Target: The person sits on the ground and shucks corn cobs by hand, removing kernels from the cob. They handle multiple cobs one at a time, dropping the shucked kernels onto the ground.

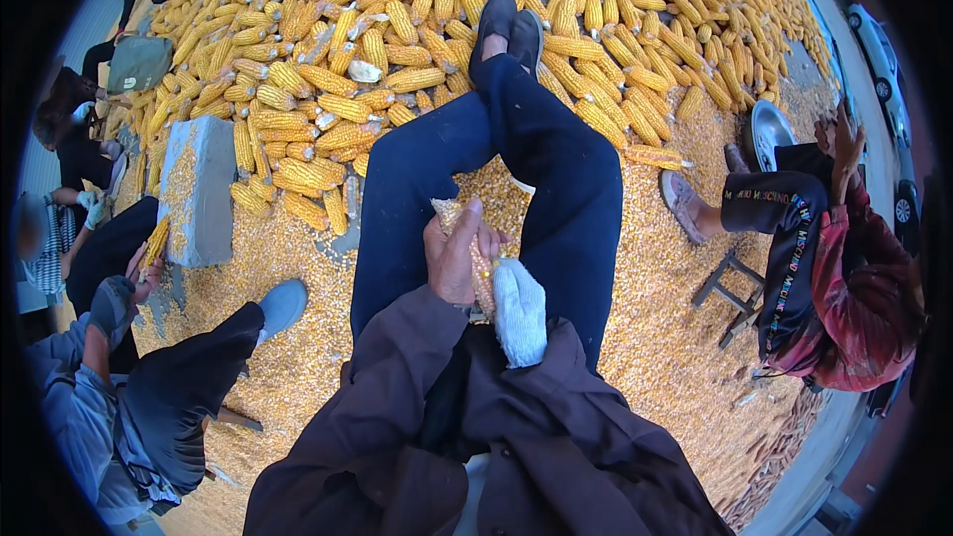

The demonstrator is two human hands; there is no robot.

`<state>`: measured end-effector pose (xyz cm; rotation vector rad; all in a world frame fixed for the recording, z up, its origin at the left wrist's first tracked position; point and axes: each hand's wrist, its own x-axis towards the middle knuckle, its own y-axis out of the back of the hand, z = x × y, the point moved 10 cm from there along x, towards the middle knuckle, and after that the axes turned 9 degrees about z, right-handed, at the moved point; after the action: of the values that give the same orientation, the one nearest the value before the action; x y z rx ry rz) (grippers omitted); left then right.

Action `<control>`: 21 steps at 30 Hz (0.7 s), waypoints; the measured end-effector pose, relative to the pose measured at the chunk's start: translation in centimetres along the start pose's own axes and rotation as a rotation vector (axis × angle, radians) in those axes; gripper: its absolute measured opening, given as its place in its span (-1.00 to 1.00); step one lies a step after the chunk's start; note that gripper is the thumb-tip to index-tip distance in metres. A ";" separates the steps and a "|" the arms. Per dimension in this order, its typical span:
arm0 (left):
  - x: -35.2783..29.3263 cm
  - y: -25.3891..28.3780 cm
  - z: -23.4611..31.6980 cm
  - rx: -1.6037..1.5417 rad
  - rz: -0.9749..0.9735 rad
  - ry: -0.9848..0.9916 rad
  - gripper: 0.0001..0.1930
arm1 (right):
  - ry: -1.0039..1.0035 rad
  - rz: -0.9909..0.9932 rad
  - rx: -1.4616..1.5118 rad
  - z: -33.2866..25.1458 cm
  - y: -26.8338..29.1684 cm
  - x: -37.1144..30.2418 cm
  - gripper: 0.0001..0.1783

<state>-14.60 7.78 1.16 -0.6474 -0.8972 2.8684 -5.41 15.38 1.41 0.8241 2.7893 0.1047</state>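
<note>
My bare left hand (455,256) is wrapped round a corn cob (481,278), mostly stripped and pale, its tip pointing up and away from me. White-gloved, my right hand (519,310) presses against the cob's right side, near its lower end. The right fingers are largely hidden by the glove's back. Both hands are in front of my lap, between my bent knees in dark trousers. Loose yellow kernels (486,182) cover the ground beneath.
A large heap of corn ears (397,60) fills the far side, with my shoes against it. A grey block (202,189) stands left. Co-workers sit left and right; one at left holds a corn ear (156,241). At right are a metal basin (770,136) and small stool (732,293).
</note>
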 end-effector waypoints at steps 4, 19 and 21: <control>-0.3 0.1 -0.3 0.001 0.048 0.025 -0.67 | 0.075 0.001 -0.046 -2.6 -0.4 0.1 -0.82; -0.6 0.5 0.5 -0.055 0.022 0.064 -0.58 | 0.253 -0.096 -0.138 -3.4 0.2 -0.3 -0.69; -0.5 0.9 0.6 -0.051 -0.008 0.030 -0.61 | -0.063 -0.219 0.046 -1.8 -0.9 -1.5 -0.68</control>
<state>-14.38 6.64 1.28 -0.6879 -0.9692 2.8298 -5.12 13.79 3.32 0.5165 2.8094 -0.0229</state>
